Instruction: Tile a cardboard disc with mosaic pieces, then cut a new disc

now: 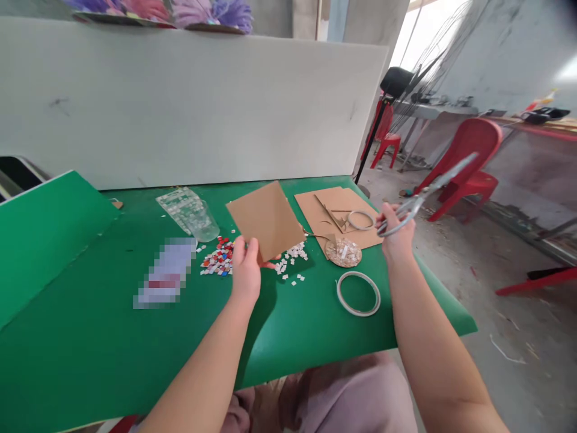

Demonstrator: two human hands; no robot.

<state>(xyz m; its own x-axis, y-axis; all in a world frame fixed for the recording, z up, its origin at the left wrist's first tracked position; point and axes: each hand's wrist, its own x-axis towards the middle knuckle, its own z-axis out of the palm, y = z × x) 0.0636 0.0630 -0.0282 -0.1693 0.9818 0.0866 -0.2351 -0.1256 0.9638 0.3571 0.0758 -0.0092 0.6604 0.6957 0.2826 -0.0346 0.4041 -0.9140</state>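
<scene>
My left hand point(246, 267) is closed on the lower edge of a brown cardboard sheet point(265, 219), holding it tilted above the green table point(112, 337). My right hand point(396, 231) grips the handles of metal scissors point(430, 189), blades pointing up and to the right, off the table's right edge. Below the cardboard lie piles of small mosaic tiles, coloured ones point(219, 258) on the left and white ones point(291, 258) on the right.
More cardboard pieces point(336, 213) lie at the back right with a small ring point(360, 219) and a round tiled disc point(343, 252). A tape ring point(358, 293) sits nearer. A clear plastic cup point(205, 224) and bag point(178, 204) stand left. Red chairs point(469, 165) are beyond.
</scene>
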